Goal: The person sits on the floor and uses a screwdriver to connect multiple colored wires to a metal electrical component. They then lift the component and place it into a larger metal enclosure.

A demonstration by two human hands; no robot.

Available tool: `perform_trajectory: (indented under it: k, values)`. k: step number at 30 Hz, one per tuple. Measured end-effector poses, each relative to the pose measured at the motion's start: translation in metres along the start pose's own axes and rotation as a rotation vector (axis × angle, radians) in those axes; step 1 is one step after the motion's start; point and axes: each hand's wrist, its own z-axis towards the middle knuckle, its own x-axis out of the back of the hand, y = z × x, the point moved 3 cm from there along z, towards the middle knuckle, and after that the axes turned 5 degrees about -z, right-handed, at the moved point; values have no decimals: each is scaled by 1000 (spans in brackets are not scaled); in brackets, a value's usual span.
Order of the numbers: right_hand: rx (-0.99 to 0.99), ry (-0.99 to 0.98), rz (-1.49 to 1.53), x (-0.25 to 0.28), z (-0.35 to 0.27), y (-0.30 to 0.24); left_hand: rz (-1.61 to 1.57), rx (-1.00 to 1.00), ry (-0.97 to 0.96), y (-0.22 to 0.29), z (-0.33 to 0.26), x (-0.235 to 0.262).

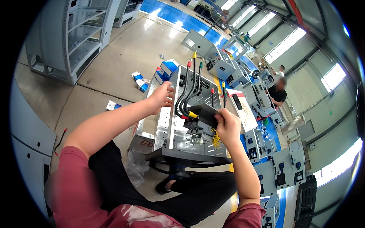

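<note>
In front of me stands an open metal electrical drawer unit with perforated side walls and a black front. My right hand pinches the edge of a dark flat plate tilted over the inside of the unit. Near the unit's left rim is my left hand, fingers apart and holding nothing; whether it touches the rim I cannot tell. Thick black cables with red, yellow and green ends rise from the middle. A coil of thin yellow wire lies below the plate, close to my right hand.
Blue and white boxes sit beyond my left hand, others on the floor. A short black cable lies at left. Grey shelving stands far left. At right are a cardboard sheet, several grey units and two people.
</note>
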Motion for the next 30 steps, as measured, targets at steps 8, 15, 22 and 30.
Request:
perform_trajectory:
  k: [8, 15, 22, 30]
  values:
    - [36, -88, -97, 5, 22, -1, 115, 34, -176, -2, 1, -4]
    - [105, -154, -273, 6, 45, -3, 15, 52, -350, -3, -6, -14]
    - [198, -329, -407, -2, 56, -14, -55, 84, -427, -5, -27, -35]
    - [203, -449, -494, 3, 71, -25, -238, 139, -474, -21, -28, -29]
